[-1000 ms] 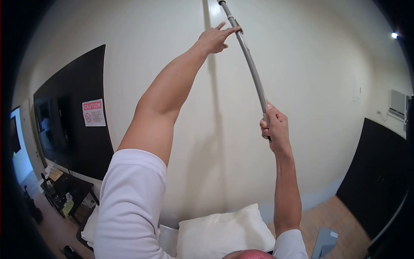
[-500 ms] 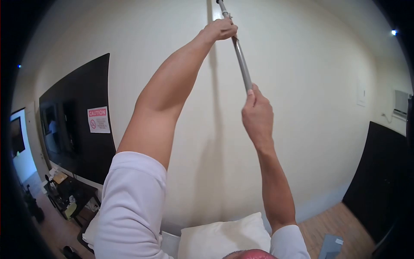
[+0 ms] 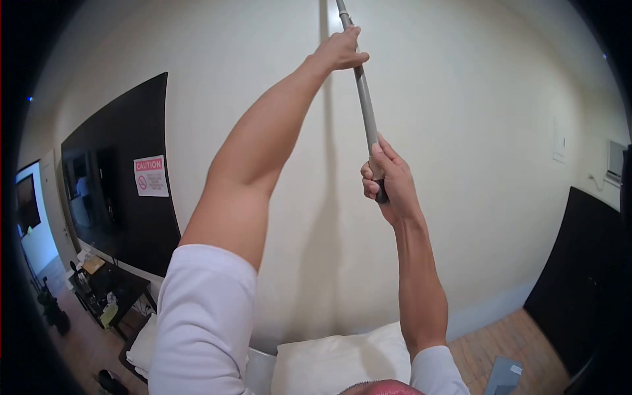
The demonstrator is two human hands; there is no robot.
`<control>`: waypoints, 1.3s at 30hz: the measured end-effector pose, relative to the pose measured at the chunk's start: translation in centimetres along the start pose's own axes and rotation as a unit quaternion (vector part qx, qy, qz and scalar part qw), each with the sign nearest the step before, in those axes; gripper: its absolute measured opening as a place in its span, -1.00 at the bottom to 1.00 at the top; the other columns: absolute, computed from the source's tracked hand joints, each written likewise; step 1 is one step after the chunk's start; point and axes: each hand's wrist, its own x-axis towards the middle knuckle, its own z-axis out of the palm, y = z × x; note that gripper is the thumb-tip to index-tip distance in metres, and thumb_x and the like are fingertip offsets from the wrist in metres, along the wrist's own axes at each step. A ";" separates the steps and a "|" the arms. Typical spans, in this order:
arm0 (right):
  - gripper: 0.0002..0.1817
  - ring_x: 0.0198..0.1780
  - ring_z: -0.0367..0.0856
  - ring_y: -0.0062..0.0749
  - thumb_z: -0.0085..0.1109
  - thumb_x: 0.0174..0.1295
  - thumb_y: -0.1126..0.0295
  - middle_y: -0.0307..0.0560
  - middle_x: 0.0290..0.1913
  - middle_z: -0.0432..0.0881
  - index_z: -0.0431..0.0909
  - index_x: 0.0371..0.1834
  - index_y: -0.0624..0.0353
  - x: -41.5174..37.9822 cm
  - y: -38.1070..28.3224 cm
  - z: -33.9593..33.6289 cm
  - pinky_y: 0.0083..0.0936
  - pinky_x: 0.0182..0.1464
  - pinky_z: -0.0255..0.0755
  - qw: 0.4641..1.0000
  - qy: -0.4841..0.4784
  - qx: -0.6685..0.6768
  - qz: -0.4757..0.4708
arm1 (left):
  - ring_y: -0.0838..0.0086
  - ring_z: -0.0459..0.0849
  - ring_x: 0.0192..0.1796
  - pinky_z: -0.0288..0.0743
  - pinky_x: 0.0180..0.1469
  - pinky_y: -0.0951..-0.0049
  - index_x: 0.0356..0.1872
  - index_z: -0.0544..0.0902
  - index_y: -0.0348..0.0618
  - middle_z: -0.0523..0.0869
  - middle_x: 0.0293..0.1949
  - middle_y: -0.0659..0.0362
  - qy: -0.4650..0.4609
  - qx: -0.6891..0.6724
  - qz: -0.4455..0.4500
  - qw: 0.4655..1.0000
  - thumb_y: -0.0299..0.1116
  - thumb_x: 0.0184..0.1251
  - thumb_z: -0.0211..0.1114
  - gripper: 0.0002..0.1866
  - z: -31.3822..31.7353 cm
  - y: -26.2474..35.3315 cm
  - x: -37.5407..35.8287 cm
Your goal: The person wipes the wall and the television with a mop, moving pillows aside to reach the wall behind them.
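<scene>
A long grey telescopic pole [image 3: 367, 112] slants up the wall and leaves the view at the top, so its upper end is hidden. My right hand [image 3: 395, 178] wraps round its lower part, just above and over the black end [image 3: 382, 192]. Higher up, near a joint collar [image 3: 345, 14], my left hand [image 3: 341, 50] holds the pole loosely, thumb and fingers on either side of it. Both arms are raised, the left one stretched further.
At left a black TV [image 3: 118, 171] bears a caution sign [image 3: 151, 176], with a dark cluttered table [image 3: 112, 289] below. White pillows [image 3: 342, 362] lie under my arms. A black panel [image 3: 579, 276] stands at right, near a grey flat object [image 3: 505, 375] on the wooden floor.
My right hand has turned, now showing its curled fingers and the pole's black end. My left hand's grip has loosened, its fingers straighter. The pole sits slightly further right.
</scene>
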 end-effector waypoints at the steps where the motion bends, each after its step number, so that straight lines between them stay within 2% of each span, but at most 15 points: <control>1: -0.40 -0.62 0.32 -0.72 0.05 0.62 0.18 -0.37 -0.52 0.38 0.29 0.64 0.12 -0.3 -0.7 0.7 -0.65 -0.59 0.24 1.000 -0.005 0.002 -0.014 | 0.02 0.57 0.43 0.47 0.48 0.14 0.67 0.12 -0.24 0.22 0.66 -0.09 0.002 0.003 0.000 1.000 0.02 0.22 0.26 0.02 -0.5 -0.5 0.1; 3: -0.41 -0.64 0.30 -0.70 0.05 0.62 0.19 -0.36 -0.53 0.39 0.29 0.64 0.11 -1.2 -2.2 2.4 -0.63 -0.60 0.23 0.999 -0.010 0.008 -0.029 | 0.03 0.59 0.42 0.47 0.43 0.14 0.66 0.23 -0.07 0.56 0.42 -0.13 0.089 -0.043 0.059 0.993 0.07 0.27 0.31 -0.05 -1.4 -1.7 0.0; 4: -0.42 -0.65 0.28 -0.71 0.05 0.62 0.19 -0.35 -0.53 0.38 0.30 0.63 0.09 -1.5 -3.1 3.0 -0.64 -0.60 0.23 1.000 -0.010 0.007 -0.020 | 0.04 0.40 0.58 0.35 0.57 0.17 0.66 0.25 -0.03 0.32 0.62 -0.10 0.117 -0.025 0.073 0.990 -0.03 0.47 0.15 -0.22 -1.5 -1.6 -0.5; 5: -0.43 -0.66 0.26 -0.71 0.04 0.62 0.19 -0.35 -0.54 0.38 0.30 0.63 0.08 -1.6 -3.4 3.7 -0.64 -0.59 0.23 1.000 -0.006 0.006 -0.008 | 0.04 0.40 0.58 0.35 0.57 0.17 0.66 0.25 -0.03 0.32 0.62 -0.10 0.115 -0.026 0.073 0.990 -0.03 0.47 0.15 -0.22 -1.9 -2.2 -0.9; 7: -0.46 -0.66 0.25 -0.72 0.02 0.62 0.19 -0.35 -0.54 0.37 0.33 0.60 0.06 -1.6 -3.3 4.5 -0.64 -0.59 0.22 1.000 0.011 0.003 0.005 | 0.08 0.19 0.68 0.20 0.67 0.18 0.67 0.25 0.07 0.06 0.73 0.05 0.052 -0.099 0.181 0.977 -0.22 0.58 -0.07 -0.36 -3.2 -4.1 -2.3; 8: -0.49 -0.66 0.24 -0.72 0.01 0.63 0.19 -0.36 -0.55 0.36 0.36 0.57 0.05 -1.7 -3.4 5.0 -0.64 -0.59 0.21 1.000 0.024 -0.004 0.014 | 0.14 0.15 0.70 0.25 0.67 0.14 0.66 0.27 0.27 0.08 0.73 0.21 0.061 -0.026 0.197 0.978 -0.50 0.52 -0.11 -0.30 -3.5 -5.6 -2.6; 12: -0.56 -0.66 0.21 -0.73 -0.01 0.63 0.20 -0.36 -0.55 0.35 0.41 0.49 0.02 -3.1 -2.9 7.9 -0.64 -0.60 0.16 0.998 0.051 -0.026 0.016 | 0.22 0.13 0.71 0.36 0.63 0.14 0.65 0.24 0.45 0.11 0.72 0.37 0.072 0.111 0.188 0.973 -0.56 0.42 0.13 -0.17 -4.5 -8.3 -5.7; 14: -0.57 -0.65 0.19 -0.74 -0.01 0.63 0.16 -0.39 -0.55 0.34 0.40 0.45 0.01 -3.4 -2.2 9.0 -0.66 -0.59 0.10 0.996 0.066 -0.037 0.041 | 0.32 0.13 0.71 0.45 0.59 0.17 0.64 0.20 0.54 0.16 0.70 0.46 0.141 0.128 0.220 0.957 -0.53 0.31 0.39 -0.04 -3.1 -9.6 -5.3; 15: -0.57 -0.65 0.19 -0.74 -0.01 0.63 0.16 -0.39 -0.55 0.34 0.40 0.45 0.01 -3.5 -1.8 10.0 -0.66 -0.59 0.10 0.995 0.074 -0.042 0.043 | 0.32 0.13 0.71 0.45 0.59 0.17 0.64 0.20 0.54 0.16 0.70 0.46 0.141 0.118 0.222 0.958 -0.53 0.31 0.39 -0.04 -2.8 -10.0 -5.6; 17: -0.55 -0.65 0.16 -0.75 -0.01 0.62 0.09 -0.41 -0.55 0.33 0.39 0.46 -0.01 -4.5 -1.6 11.3 -0.67 -0.57 0.07 0.993 0.087 -0.062 0.057 | 0.36 0.18 0.69 0.46 0.58 0.19 0.64 0.19 0.46 0.21 0.68 0.48 0.138 0.092 0.202 0.965 -0.34 0.26 0.54 -0.02 -2.4 -9.4 -6.0; 21: -0.51 -0.65 0.16 -0.79 -0.01 0.60 0.04 -0.44 -0.56 0.30 0.38 0.48 -0.03 -5.0 -0.5 12.7 -0.69 -0.55 0.08 0.993 0.073 -0.050 0.074 | 0.36 0.28 0.64 0.47 0.57 0.23 0.63 0.23 0.29 0.30 0.63 0.43 0.146 0.070 0.195 0.967 -0.17 0.31 0.53 -0.10 -1.9 -10.3 -6.7; 26: -0.47 -0.65 0.15 -0.80 0.00 0.60 0.01 -0.45 -0.58 0.28 0.36 0.52 -0.03 -7.1 -0.6 14.3 -0.73 -0.58 0.04 0.989 0.093 -0.070 0.097 | 0.28 0.24 0.66 0.46 0.56 0.21 0.62 0.24 0.40 0.33 0.62 0.45 0.136 0.084 0.175 0.971 -0.15 0.33 0.52 -0.12 -2.9 -12.7 -6.5; 29: -0.45 -0.66 0.14 -0.80 0.01 0.60 0.00 -0.45 -0.59 0.26 0.36 0.53 -0.05 -10.0 -0.3 12.4 -0.74 -0.60 0.03 0.988 0.094 -0.066 0.106 | 0.30 0.24 0.67 0.53 0.46 0.19 0.60 0.21 0.47 0.26 0.65 0.60 0.096 0.098 0.183 0.974 -0.13 0.35 0.51 -0.14 -2.3 -11.7 -7.4; 35: -0.45 -0.68 0.13 -0.81 0.06 0.59 -0.04 -0.45 -0.59 0.26 0.39 0.52 -0.08 -13.4 -0.5 9.5 -0.73 -0.63 0.02 0.980 0.117 -0.072 0.142 | 0.26 0.26 0.66 0.46 0.54 0.15 0.57 0.28 0.44 0.35 0.61 0.42 0.078 0.068 0.195 0.975 -0.16 0.33 0.53 -0.17 -0.8 -8.6 -10.2; 39: -0.58 -0.69 0.17 -0.86 0.20 0.54 0.03 -0.53 -0.62 0.24 0.54 0.32 -0.05 -21.7 -5.7 3.0 -0.79 -0.71 -0.03 0.961 0.198 -0.152 0.114 | 0.27 0.41 0.57 0.58 0.39 0.10 0.45 0.39 0.37 0.44 0.54 0.26 0.141 0.086 0.262 0.951 0.06 0.35 0.46 -0.31 -1.0 -2.3 -11.2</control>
